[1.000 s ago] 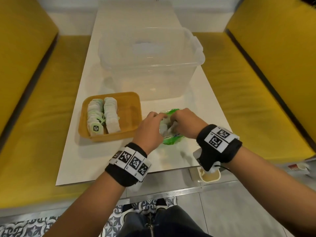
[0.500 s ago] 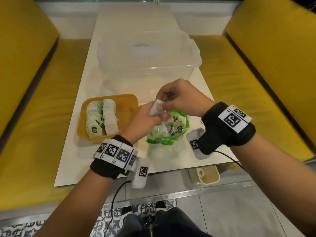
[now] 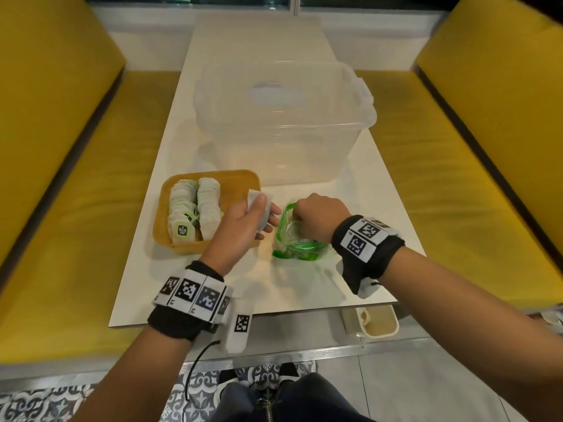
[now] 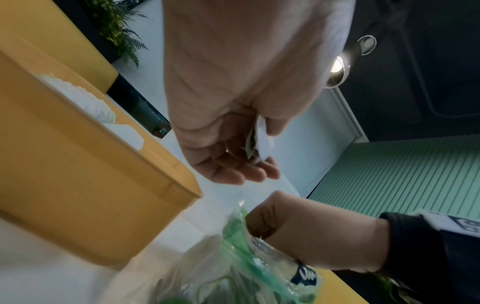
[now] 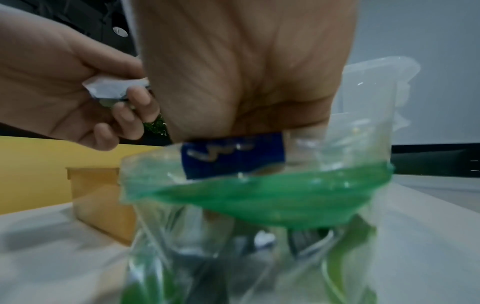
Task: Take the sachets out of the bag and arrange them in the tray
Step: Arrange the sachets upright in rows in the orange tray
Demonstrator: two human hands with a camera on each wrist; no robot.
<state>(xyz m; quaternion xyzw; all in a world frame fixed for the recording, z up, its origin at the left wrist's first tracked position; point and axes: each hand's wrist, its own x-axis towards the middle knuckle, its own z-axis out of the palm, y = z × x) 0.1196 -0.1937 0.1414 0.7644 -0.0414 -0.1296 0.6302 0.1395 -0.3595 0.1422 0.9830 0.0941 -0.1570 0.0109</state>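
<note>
Your left hand (image 3: 243, 222) is up over the table (image 3: 182, 269), between the tray (image 3: 240, 178) and the bag (image 3: 300, 239), and it's pinching a white sachet (image 3: 259, 208) between thumb and fingers, just off the tray's right edge. The left wrist view shows the sachet's edge poking out of the curled fingers. Your right hand (image 3: 320, 214) is down at the mouth of the bag, fingers curled in at its green-striped opening; the right wrist view shows the hand going into the clear plastic (what the fingertips hold inside is hidden, so I can't tell whether they've got a sachet or just the bag). The two hands sit close, side by side, not touching.

In the tray, two rows of sachets (image 3: 195, 208) stand packed on edge along the left half, one at the front showing a green label; the right half is bare orange floor. The bag rests on the table just right of the tray, with more packets blurred inside it. Behind both stands a large clear tub (image 3: 283, 129) with its lid on.
</note>
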